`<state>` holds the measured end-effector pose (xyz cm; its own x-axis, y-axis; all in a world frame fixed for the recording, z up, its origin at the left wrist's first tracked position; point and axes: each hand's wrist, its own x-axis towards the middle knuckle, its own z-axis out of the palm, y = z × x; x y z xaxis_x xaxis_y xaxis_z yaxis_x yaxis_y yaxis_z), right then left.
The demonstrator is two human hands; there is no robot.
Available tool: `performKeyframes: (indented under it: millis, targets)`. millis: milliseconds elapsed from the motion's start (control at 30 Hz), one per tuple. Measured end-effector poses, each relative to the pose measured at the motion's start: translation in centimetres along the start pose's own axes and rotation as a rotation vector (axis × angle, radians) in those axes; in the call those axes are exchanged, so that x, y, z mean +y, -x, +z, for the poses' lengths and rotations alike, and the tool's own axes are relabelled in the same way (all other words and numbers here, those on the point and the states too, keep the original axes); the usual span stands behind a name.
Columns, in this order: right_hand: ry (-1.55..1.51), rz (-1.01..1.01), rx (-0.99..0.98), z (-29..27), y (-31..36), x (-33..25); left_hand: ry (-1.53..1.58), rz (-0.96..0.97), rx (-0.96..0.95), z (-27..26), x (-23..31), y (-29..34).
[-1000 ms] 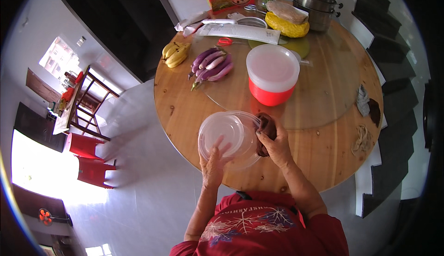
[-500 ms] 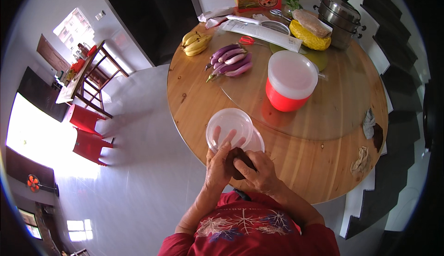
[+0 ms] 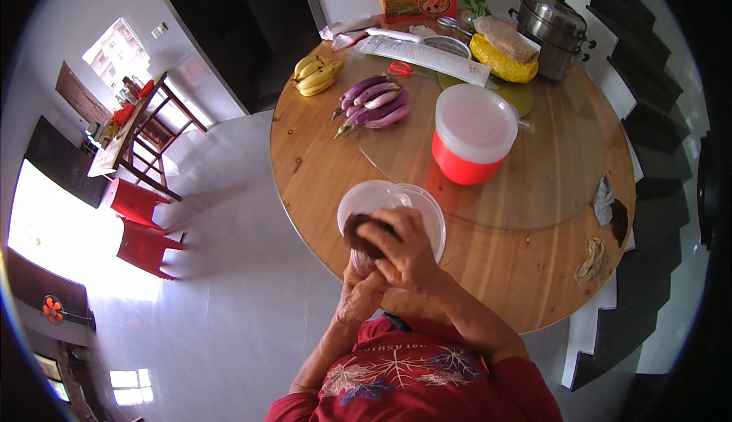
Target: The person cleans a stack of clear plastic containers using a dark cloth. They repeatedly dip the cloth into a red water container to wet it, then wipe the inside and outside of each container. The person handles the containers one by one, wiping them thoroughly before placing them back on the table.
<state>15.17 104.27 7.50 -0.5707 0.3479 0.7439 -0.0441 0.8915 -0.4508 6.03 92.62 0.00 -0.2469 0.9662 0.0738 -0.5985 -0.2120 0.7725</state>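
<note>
At the table's near edge my left hand grips a clear round plastic container or lid from below; which of the two it is I cannot tell. My right hand is closed round a dark brown cloth and presses it against the clear plastic. Another translucent round piece lies on the table just behind and to the right, partly overlapped. Farther back stands a red bowl topped by whitish round lids.
Purple eggplants and bananas lie at the left of the round wooden table. Toward the back are red-handled scissors, a white grater, a yellow bundle and a steel pot. Rags rest at the right edge.
My right hand and the brown cloth have moved up and left, from beside my left hand onto the clear plastic. The view has shifted slightly.
</note>
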Motion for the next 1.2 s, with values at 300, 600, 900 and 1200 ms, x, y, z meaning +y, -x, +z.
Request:
performKeyframes:
  millis: [300, 600, 900, 1200]
  targets:
    - [-0.137, 0.206, 0.124, -0.3, -0.7, 4.4, 0.169, -0.060, 0.017, 3.1, 2.3, -0.7]
    - [0.005, -0.118, -0.145, 0.8, 0.5, -0.5, 0.125, -0.055, 0.209, -0.3, 0.0, 0.4]
    - [-0.250, 0.599, 0.093, 0.5, 0.9, 6.5, 0.193, -0.004, 0.046, 2.3, 2.5, -1.5]
    - [-0.026, -0.055, -0.278, 1.3, 3.5, -0.5, 0.351, 0.082, 0.097, 2.2, 2.9, -2.2]
